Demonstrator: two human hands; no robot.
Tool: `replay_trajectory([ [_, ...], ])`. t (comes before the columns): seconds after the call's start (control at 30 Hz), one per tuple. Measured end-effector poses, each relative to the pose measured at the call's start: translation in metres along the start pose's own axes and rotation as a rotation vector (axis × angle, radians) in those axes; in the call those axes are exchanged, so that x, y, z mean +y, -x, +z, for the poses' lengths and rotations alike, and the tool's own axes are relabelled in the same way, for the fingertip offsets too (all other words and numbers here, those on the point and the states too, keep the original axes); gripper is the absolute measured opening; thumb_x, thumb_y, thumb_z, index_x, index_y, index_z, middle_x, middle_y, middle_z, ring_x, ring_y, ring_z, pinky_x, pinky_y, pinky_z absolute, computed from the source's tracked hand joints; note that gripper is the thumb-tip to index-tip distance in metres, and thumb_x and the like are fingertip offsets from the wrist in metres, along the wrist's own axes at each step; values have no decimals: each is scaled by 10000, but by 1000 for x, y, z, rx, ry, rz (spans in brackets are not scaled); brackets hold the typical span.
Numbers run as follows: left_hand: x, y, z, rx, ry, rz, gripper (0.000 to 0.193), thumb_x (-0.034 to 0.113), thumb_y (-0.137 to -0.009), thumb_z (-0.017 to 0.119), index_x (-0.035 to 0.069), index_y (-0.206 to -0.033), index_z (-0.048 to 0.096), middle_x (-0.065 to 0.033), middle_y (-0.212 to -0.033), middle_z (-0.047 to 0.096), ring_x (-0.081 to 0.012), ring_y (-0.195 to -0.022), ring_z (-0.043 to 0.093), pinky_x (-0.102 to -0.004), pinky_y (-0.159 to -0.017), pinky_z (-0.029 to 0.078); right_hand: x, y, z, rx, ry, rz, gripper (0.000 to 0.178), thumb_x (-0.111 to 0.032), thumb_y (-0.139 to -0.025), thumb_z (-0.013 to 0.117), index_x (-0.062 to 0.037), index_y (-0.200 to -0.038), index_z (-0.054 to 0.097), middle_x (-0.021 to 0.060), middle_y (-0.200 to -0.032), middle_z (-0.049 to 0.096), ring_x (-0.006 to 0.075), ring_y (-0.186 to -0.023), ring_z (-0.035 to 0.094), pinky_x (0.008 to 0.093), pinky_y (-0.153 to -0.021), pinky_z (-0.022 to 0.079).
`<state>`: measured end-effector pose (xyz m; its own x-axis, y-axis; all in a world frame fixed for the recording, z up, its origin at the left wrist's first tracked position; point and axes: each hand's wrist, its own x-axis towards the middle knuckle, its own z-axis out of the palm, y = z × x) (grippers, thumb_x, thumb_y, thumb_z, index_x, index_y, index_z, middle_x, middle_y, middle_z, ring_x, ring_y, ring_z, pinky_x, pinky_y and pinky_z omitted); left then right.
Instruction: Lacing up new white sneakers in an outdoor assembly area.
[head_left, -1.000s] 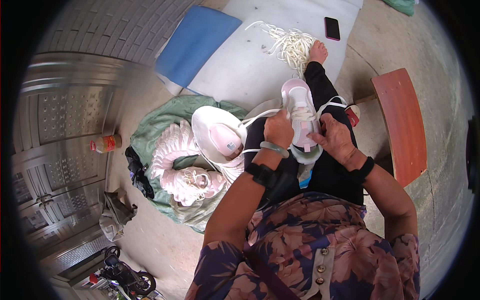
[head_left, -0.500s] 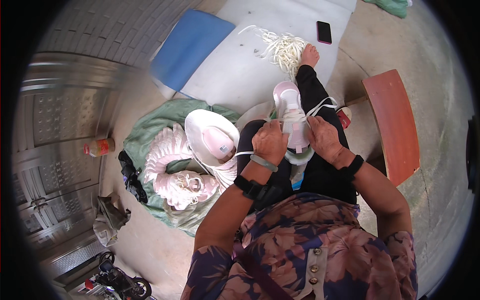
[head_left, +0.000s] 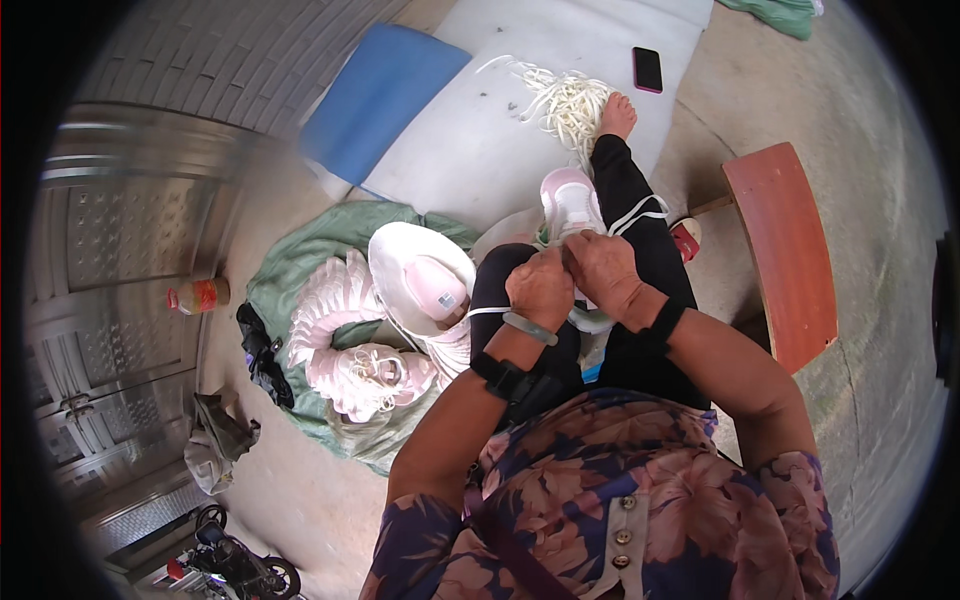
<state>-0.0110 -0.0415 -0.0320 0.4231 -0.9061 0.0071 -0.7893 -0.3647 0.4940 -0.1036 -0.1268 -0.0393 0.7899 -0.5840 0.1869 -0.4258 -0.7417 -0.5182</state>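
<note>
A pink and white sneaker rests between my knees, its toe pointing away from me. A white shoelace is threaded through it; one loose length drapes over my right leg, another shows beside my left wrist. My left hand is closed in a pinch on the lace at the sneaker's upper eyelets. Right against it, my right hand is also closed, fingers bent over the lacing. The two hands cover the sneaker's tongue and the lace between the fingertips.
At the left, several pink shoe parts and a white hat lie on a green sheet. A pile of white laces and a phone lie on a pale mat. A reddish wooden stool stands right.
My right hand has moved left across the sneaker to meet my left hand. The lace that it held out to the right now hangs over my right leg.
</note>
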Motion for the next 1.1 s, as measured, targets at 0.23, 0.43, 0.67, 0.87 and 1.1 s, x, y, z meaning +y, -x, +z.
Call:
replay_trajectory([
  [0.23, 11, -14, -1, 20, 36, 9, 106, 115, -680, 527, 34, -746, 514, -165, -701, 581, -354, -712, 569, -470, -650, 437, 20, -1, 5, 31, -75, -19, 52, -123, -717, 562, -85, -749, 547, 80, -732, 564, 269, -672, 585, 375, -562, 456],
  [0.43, 12, -30, -6, -41, -45, -133, 152, 115, -681, 522, 36, -810, 543, -182, -729, 593, -367, -740, 576, -472, -671, 439, 23, -20, 0, 13, -135, -37, 61, -120, -720, 561, -87, -770, 551, 85, -752, 563, 281, -677, 578, 364, -562, 459],
  [0.67, -7, -16, 5, -19, 135, -115, 232, 90, -690, 503, 39, -913, 539, -187, -706, 597, -381, -708, 579, -470, -670, 447, 17, 8, -22, -104, 11, -91, 91, -120, -691, 564, -57, -755, 551, 107, -730, 564, 286, -676, 577, 383, -612, 444],
  [0.87, -8, 0, 16, -39, 87, -154, 282, 93, -700, 499, 9, -969, 509, -206, -752, 601, -378, -748, 584, -479, -677, 454, 99, 91, -84, -226, -274, 95, 65, -34, -662, 583, -48, -696, 529, 137, -702, 551, 334, -669, 554, 405, -600, 436],
  [1.1, 22, -2, -14, -10, 16, 38, 251, 98, -709, 530, 32, -951, 535, -175, -848, 585, -346, -757, 569, -428, -664, 457, 135, 143, -157, -77, -233, 474, 84, -5, -704, 605, -16, -719, 523, 124, -682, 512, 306, -639, 514, 353, -591, 420],
])
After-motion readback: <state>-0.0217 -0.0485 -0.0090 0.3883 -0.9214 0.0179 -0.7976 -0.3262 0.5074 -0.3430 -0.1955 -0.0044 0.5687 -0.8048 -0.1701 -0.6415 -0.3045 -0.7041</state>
